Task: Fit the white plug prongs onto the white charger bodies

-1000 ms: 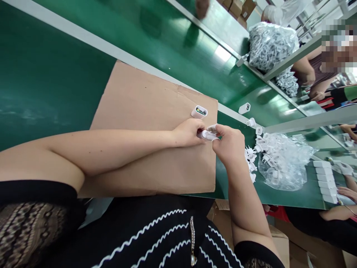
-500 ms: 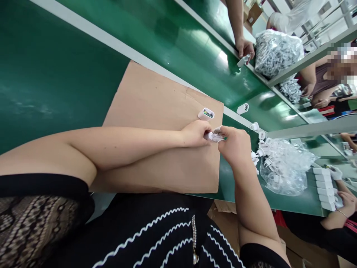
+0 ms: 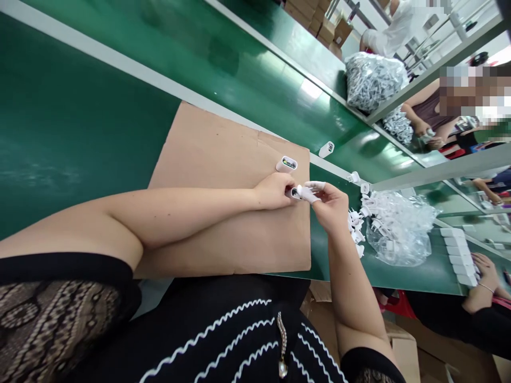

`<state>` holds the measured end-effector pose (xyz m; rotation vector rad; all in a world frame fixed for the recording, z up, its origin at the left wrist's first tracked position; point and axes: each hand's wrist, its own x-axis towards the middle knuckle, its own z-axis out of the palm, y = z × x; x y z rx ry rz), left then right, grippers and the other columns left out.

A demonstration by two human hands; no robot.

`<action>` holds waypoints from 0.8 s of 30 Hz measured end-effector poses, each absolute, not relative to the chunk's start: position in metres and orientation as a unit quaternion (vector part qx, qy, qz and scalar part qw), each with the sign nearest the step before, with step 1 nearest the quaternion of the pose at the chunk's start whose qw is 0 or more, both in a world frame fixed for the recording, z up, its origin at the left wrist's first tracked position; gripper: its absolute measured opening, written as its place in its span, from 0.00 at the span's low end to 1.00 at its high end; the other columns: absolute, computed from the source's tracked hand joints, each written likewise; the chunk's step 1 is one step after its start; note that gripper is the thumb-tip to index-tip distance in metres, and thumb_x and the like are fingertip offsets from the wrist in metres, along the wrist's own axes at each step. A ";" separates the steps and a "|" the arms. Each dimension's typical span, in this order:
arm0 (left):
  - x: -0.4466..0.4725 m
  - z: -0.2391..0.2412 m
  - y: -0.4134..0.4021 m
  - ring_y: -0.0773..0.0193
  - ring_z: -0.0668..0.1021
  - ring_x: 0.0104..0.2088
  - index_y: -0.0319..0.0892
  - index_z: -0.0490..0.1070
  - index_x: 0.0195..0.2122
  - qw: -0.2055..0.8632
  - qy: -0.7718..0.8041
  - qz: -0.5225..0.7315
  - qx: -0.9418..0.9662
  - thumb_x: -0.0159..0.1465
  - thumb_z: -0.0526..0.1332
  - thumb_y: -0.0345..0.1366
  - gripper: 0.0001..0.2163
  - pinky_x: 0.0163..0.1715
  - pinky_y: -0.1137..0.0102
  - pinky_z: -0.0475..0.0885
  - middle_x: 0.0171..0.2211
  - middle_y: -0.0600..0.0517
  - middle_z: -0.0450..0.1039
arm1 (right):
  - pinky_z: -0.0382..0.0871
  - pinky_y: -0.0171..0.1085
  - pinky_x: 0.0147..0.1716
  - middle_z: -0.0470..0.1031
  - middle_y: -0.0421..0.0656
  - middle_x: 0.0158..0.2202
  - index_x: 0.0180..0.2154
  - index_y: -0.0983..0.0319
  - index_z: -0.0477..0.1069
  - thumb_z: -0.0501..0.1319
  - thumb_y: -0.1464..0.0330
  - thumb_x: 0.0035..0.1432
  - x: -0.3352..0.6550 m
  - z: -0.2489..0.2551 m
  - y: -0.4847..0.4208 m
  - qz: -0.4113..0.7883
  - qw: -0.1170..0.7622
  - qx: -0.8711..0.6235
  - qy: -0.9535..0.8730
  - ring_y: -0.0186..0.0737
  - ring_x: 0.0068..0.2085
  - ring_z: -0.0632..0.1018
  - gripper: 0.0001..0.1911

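Note:
My left hand (image 3: 274, 190) is closed round a white charger housing (image 3: 294, 193) above the cardboard, its open end facing right. My right hand (image 3: 330, 204) is close against that end, with white coverings on the thumb and a finger. A small white part (image 3: 300, 189) shows at their tips, touching or nearly touching the housing; its exact shape is hard to make out. Just beyond my left hand, another white housing (image 3: 286, 164) stands on the cardboard sheet (image 3: 223, 159), with green and yellow parts visible inside. A third housing (image 3: 326, 149) lies on the pale rail past the sheet.
White plug heads (image 3: 356, 226) lie right of my right hand, beside a clear plastic bag (image 3: 401, 229) holding more. Farther right, white boxes (image 3: 457, 255) stand in a row near a co-worker's hand (image 3: 485, 268). A filled bag (image 3: 375, 80) sits across the green bench (image 3: 239, 58).
My right hand's fingers have spread somewhat, and the open end of the held housing now shows. A co-worker's hand with a white piece has left the far bench. The view has shifted slightly.

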<state>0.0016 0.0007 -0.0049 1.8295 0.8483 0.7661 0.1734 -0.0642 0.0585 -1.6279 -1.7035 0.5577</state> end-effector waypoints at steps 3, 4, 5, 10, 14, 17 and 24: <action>0.002 -0.004 0.001 0.64 0.72 0.28 0.41 0.71 0.27 0.468 0.360 0.303 0.748 0.50 0.74 0.39 0.13 0.28 0.69 0.64 0.27 0.54 0.71 | 0.76 0.44 0.43 0.82 0.44 0.39 0.43 0.60 0.81 0.67 0.65 0.57 0.180 0.056 -0.069 0.229 0.425 -0.617 -0.621 0.43 0.40 0.81 0.12; 0.002 -0.004 0.001 0.64 0.72 0.27 0.41 0.71 0.28 0.468 0.361 0.302 0.748 0.50 0.74 0.39 0.13 0.28 0.69 0.64 0.26 0.55 0.71 | 0.76 0.44 0.46 0.82 0.44 0.40 0.43 0.60 0.81 0.66 0.66 0.58 0.180 0.058 -0.070 0.203 0.415 -0.610 -0.644 0.43 0.41 0.81 0.11; 0.002 -0.005 0.001 0.64 0.72 0.27 0.41 0.71 0.28 0.469 0.361 0.302 0.747 0.50 0.74 0.39 0.13 0.28 0.69 0.64 0.26 0.55 0.71 | 0.75 0.45 0.47 0.82 0.44 0.40 0.43 0.59 0.81 0.65 0.67 0.59 0.181 0.060 -0.072 0.171 0.393 -0.603 -0.673 0.44 0.43 0.80 0.10; 0.002 -0.009 0.003 0.63 0.74 0.30 0.40 0.73 0.31 0.476 0.347 0.303 0.749 0.51 0.74 0.41 0.14 0.30 0.69 0.65 0.28 0.54 0.73 | 0.74 0.46 0.47 0.81 0.44 0.40 0.45 0.57 0.81 0.59 0.73 0.59 0.177 0.070 -0.074 0.063 0.269 -0.593 -0.756 0.46 0.44 0.78 0.15; 0.001 -0.008 0.002 0.63 0.73 0.30 0.40 0.73 0.30 0.471 0.335 0.315 0.752 0.52 0.74 0.41 0.13 0.30 0.69 0.66 0.28 0.54 0.72 | 0.74 0.44 0.46 0.81 0.44 0.40 0.45 0.56 0.80 0.56 0.77 0.54 0.175 0.065 -0.071 0.059 0.226 -0.589 -0.774 0.47 0.44 0.78 0.21; 0.000 -0.007 0.002 0.63 0.73 0.30 0.40 0.73 0.29 0.471 0.326 0.321 0.754 0.53 0.74 0.41 0.13 0.30 0.69 0.65 0.28 0.54 0.72 | 0.74 0.44 0.44 0.82 0.44 0.40 0.42 0.57 0.80 0.56 0.78 0.50 0.175 0.064 -0.067 0.059 0.205 -0.591 -0.778 0.48 0.43 0.78 0.22; 0.000 -0.009 0.005 0.62 0.73 0.31 0.40 0.74 0.31 0.470 0.312 0.310 0.766 0.55 0.73 0.40 0.11 0.32 0.68 0.66 0.30 0.53 0.73 | 0.72 0.41 0.40 0.80 0.42 0.35 0.30 0.57 0.76 0.55 0.79 0.46 0.173 0.075 -0.056 0.085 0.170 -0.600 -0.777 0.46 0.40 0.79 0.15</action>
